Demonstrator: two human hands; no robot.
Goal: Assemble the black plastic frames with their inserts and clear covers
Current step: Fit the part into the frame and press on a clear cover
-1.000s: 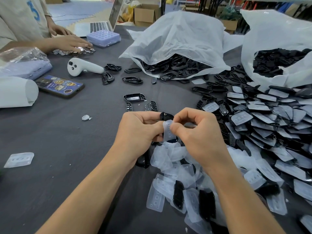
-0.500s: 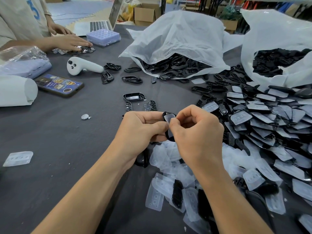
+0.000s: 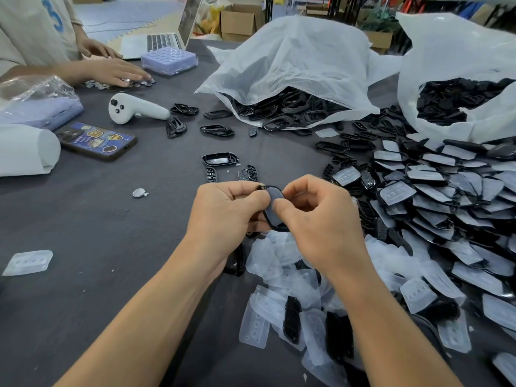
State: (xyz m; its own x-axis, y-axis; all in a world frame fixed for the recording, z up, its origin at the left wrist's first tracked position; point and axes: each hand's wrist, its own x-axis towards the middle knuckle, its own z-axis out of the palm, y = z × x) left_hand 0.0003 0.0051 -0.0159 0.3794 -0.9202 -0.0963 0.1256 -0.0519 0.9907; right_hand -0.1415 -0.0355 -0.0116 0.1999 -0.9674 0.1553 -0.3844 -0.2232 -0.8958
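the left hand (image 3: 223,216) and right hand (image 3: 321,227) are bare, as are both slim forearms, with thumbnails cut short.

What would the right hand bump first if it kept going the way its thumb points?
The right hand pinches the black frame, so that is first. Beyond it, probably the left hand, gripping the frame's other side.

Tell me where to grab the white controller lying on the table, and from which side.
Likely best: wrap the tapered handle of the white controller, coming from above. It lies flat, handle pointing right and free, while the bulbous button head sits at the left.
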